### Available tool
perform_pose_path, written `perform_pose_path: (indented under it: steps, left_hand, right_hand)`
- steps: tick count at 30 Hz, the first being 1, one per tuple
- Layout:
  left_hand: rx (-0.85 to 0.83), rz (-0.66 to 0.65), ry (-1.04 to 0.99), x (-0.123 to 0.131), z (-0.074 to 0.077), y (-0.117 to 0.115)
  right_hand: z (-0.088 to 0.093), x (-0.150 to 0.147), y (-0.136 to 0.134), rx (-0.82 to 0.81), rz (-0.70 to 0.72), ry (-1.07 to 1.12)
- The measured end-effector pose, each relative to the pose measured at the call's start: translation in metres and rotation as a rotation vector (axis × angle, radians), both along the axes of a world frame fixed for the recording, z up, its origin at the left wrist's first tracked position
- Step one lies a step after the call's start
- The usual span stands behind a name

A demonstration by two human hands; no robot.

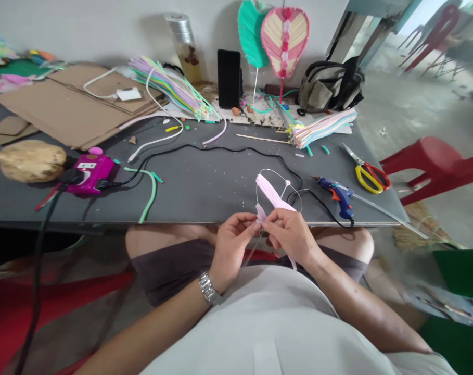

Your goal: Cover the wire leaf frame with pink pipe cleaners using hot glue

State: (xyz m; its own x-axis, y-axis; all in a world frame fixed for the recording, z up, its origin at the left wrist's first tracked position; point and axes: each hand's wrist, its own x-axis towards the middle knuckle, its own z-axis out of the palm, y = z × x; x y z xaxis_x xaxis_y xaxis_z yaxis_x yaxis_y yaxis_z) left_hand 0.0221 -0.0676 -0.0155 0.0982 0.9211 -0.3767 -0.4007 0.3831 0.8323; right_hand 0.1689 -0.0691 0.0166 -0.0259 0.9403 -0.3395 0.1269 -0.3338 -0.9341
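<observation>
My left hand (232,245) and my right hand (293,234) meet just over the table's near edge, pinching a pale pink pipe cleaner (270,192) between their fingers. The pipe cleaner runs up across a thin loop of wire (279,172), and a pink end hangs below my right hand. A small pink bead (288,183) sits on the wire. A blue hot glue gun (337,197) lies to the right of my right hand. A metal wristwatch (208,287) circles my left wrist.
The dark grey table (205,203) holds yellow-handled scissors (367,174), a black cable (220,150), a magenta device (91,174), pipe cleaner bundles (322,127), cardboard sheets (76,104) and pink and green fans (285,39). A red plastic chair (435,166) stands at right.
</observation>
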Motion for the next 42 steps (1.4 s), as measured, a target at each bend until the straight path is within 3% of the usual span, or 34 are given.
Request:
perform_pose_path:
  steps: [9,17,20,26,29,42]
  left_hand:
    - [-0.007,-0.021,0.057,0.002,0.004,0.002]
    - [0.004,-0.039,0.117,0.004,0.007,0.002]
    - [-0.011,-0.054,0.128,0.003,0.005,0.002]
    - [-0.04,-0.07,0.103,0.002,0.001,0.004]
    - [-0.045,-0.075,0.118,0.003,0.001,0.004]
    - [-0.017,-0.096,0.204,0.007,0.004,0.004]
  right_hand:
    - [-0.01,-0.006,-0.01,0.095,-0.091,-0.03]
    - [-0.02,-0.003,-0.02,0.257,-0.027,-0.299]
    - [-0.022,-0.001,-0.024,0.396,-0.007,-0.431]
    - [-0.028,0.008,-0.033,0.822,0.042,-0.698]
    - [-0.033,0.012,-0.036,0.929,0.06,-0.743]
    - [-0.046,0.02,-0.04,1.049,0.138,-0.824]
